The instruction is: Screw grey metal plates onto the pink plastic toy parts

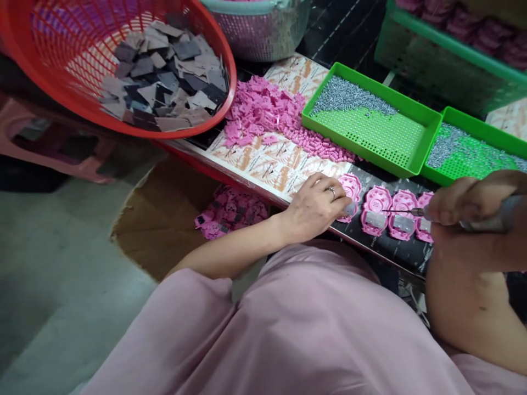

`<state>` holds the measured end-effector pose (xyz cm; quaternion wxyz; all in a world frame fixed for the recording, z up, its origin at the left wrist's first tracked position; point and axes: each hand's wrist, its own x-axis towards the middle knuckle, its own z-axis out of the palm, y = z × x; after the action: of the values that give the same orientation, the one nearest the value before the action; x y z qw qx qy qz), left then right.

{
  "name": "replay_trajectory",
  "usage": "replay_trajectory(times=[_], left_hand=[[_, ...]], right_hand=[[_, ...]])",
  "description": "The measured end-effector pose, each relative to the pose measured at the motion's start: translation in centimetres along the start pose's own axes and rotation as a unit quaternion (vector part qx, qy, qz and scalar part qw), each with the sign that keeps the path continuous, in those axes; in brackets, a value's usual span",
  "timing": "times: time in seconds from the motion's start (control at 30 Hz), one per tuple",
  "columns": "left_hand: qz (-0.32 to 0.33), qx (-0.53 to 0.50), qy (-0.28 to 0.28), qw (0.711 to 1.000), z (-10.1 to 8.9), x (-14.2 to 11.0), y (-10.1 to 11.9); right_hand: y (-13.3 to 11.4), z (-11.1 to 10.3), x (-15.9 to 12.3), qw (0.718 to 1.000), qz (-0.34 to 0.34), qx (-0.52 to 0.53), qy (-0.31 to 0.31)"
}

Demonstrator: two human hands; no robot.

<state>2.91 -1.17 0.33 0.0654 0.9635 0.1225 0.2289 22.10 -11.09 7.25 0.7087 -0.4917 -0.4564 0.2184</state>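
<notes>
A row of pink plastic shells [375, 211] lies on the dark bench edge, each with a small grey insert. My left hand [316, 207], a ring on one finger, rests curled over the leftmost pink shell [351, 189] and pinches it. My right hand [473, 202] is closed around a screwdriver [486, 219]; its thin tip [391, 210] points left over the second and third shells. My lap in pink cloth fills the bottom.
Two green perforated trays [411, 164] [477, 125] hold small grey screws. A heap of pink parts [267, 112] lies on printed paper. A red basket [206, 38] holds grey squares. More pink parts [230, 211] lie on brown cardboard on the floor below.
</notes>
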Motion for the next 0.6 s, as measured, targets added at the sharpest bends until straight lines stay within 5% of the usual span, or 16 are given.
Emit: replay_trajectory(times=[0.6], left_hand=[[-0.017,0.014,-0.057,0.998,0.0,0.7,0.8]], right_hand=[[0.2,5.1,0.0,0.999,0.010,0.013,-0.028]])
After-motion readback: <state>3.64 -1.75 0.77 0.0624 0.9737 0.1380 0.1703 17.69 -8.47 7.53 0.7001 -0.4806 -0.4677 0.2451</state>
